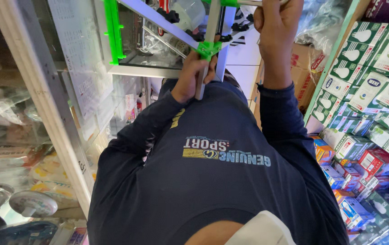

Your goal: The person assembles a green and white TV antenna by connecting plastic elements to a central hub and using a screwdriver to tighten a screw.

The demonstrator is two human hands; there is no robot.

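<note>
Left hand (193,75) gripping metal bar (206,68) just below green joint (208,49). Right hand (276,27) clutching frame (176,28) top at 1 o'clock. Glass cabinet (35,118) standing at 9 o'clock, bulb boxes (376,90) stacking at 3 o'clock.

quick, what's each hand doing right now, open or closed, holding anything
Left hand: closed on a metal bar of the frame, by the green joint.
Right hand: grip closed around the frame's upper bar; fingertips out of view.
</note>
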